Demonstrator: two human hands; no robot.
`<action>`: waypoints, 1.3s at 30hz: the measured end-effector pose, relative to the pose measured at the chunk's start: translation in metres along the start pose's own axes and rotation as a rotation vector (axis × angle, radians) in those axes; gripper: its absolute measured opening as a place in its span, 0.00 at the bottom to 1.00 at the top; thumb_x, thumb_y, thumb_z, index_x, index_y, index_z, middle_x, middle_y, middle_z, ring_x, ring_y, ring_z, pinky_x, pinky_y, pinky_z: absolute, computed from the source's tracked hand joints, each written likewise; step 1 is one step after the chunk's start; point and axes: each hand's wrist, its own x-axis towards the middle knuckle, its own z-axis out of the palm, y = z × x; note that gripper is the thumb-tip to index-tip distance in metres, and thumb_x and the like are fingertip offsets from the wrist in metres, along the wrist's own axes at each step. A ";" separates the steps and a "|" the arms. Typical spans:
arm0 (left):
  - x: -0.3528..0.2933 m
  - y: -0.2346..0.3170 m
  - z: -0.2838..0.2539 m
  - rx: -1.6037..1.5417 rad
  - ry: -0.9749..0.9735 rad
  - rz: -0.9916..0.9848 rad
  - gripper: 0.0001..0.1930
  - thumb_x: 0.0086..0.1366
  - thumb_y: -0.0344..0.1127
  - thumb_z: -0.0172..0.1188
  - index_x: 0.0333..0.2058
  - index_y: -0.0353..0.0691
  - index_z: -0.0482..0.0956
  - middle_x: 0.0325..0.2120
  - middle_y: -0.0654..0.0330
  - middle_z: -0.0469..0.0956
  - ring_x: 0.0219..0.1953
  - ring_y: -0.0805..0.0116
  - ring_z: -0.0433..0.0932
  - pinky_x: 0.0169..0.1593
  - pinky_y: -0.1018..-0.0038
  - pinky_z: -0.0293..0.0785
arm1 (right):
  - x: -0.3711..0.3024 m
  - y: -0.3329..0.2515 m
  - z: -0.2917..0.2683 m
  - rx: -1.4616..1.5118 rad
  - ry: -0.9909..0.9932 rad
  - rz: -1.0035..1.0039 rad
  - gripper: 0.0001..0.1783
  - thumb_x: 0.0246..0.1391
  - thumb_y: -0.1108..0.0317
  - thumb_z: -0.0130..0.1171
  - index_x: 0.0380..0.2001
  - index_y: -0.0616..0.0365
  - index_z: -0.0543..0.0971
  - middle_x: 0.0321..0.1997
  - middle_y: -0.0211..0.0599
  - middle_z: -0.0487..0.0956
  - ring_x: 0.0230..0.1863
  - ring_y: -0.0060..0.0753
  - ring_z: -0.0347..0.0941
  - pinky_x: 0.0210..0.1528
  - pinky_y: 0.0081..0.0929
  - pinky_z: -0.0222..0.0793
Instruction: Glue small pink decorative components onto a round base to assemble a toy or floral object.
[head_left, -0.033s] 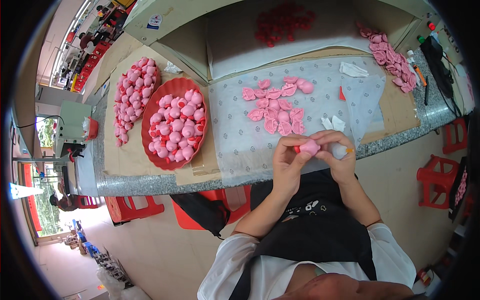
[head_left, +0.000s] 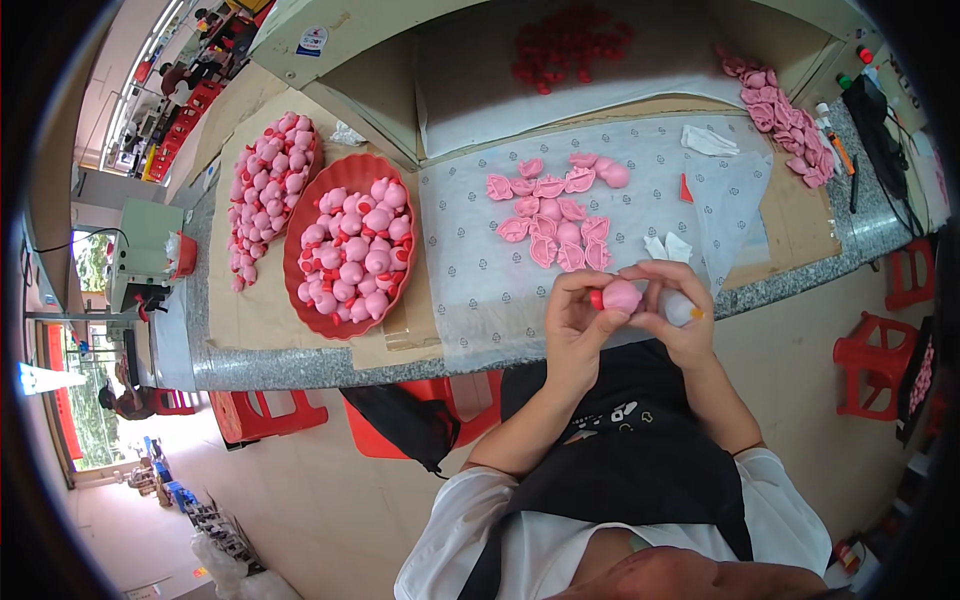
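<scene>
Above the table's front edge, my left hand (head_left: 578, 312) pinches a small pink rounded toy piece (head_left: 622, 296) with a red part (head_left: 597, 299) on its left side. The fingertips of my right hand (head_left: 687, 335) close in on the same piece from the right. Tucked in that right hand is a small translucent white bottle (head_left: 679, 307) with a yellow-orange tip. Beyond my hands, several loose pink pieces (head_left: 550, 208), some hollow like shells, lie on a printed white sheet (head_left: 460, 270).
Left of the sheet, a red fluted bowl (head_left: 293, 255) holds many pink-and-red pieces, beside another heap (head_left: 270, 180). Pink shells (head_left: 785, 125) are piled at the far right near pens (head_left: 835, 145). Red parts (head_left: 570, 45) lie inside the shelf. Crumpled white tissue (head_left: 709, 140) rests on the sheet.
The pink piece has turned slightly between my fingers, showing more of its red part. The bottle in my right hand has shifted a little, its tip pointing lower.
</scene>
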 end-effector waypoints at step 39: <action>0.003 0.024 -0.012 0.066 0.031 -0.120 0.17 0.48 0.31 0.58 0.36 0.38 0.64 0.31 0.62 0.67 0.35 0.74 0.68 0.39 0.79 0.65 | 0.028 -0.025 0.010 -0.610 -0.205 -0.276 0.19 0.29 0.73 0.62 0.32 0.61 0.74 0.32 0.37 0.73 0.27 0.29 0.68 0.28 0.19 0.63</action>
